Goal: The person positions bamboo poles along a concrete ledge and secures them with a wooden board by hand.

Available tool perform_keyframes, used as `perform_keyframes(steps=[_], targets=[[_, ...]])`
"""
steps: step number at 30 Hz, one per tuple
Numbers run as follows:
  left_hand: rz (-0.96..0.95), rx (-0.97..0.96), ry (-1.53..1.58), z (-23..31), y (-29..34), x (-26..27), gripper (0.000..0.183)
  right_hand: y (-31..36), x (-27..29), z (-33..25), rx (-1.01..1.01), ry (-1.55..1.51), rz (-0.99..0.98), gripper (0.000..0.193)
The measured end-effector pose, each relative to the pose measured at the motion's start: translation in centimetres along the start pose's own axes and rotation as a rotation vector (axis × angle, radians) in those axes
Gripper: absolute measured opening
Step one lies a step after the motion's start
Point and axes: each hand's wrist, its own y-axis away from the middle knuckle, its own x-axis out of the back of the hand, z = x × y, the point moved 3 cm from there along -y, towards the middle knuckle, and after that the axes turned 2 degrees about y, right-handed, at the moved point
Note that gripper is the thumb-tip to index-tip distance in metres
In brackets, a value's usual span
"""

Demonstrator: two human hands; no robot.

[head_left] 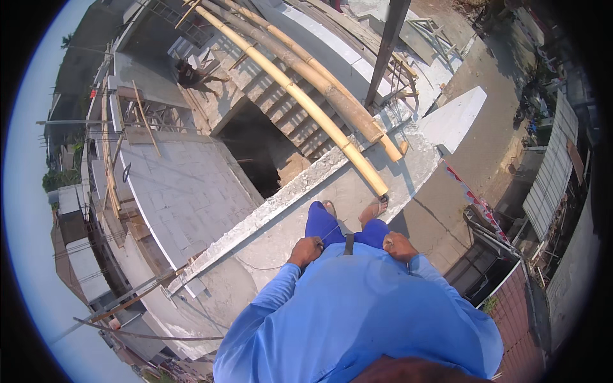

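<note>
My left hand (pixel 306 251) is closed beside my left thigh. A thin wire-like line (pixel 331 231) crosses near it over my blue trousers; I cannot make out whether the fingers grip it. My right hand (pixel 400 246) is curled at my right thigh, and what it holds, if anything, is hidden. In front of my sandalled feet, the end of a yellow bamboo pole (pixel 357 160) comes down beside my right foot (pixel 373 212). Next to it lie a thicker brown bamboo pole (pixel 345 105) and another bamboo pole (pixel 307 59), reaching away to the far left.
I stand on a high concrete ledge (pixel 268 255) with a rough raised edge. Ahead is a dark stair opening (pixel 249 143) with concrete steps (pixel 287 115). A person (pixel 191 75) bends beyond it. A pale block floor (pixel 185 179) lies left; the right side drops to a path (pixel 440 210).
</note>
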Motion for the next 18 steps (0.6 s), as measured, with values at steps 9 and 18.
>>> perform_keyframes(steps=[9, 18], targets=[[-0.34, -0.076, 0.468, 5.3, -1.9, 2.0, 0.017, -2.1, 13.4, -4.6, -0.101, -0.182, -0.626, 0.023], [0.009, 0.397, 1.223, -0.1, -29.8, 4.7, 0.03, -28.4, 17.2, 5.9, -0.079, 0.064, 0.116, 0.058]])
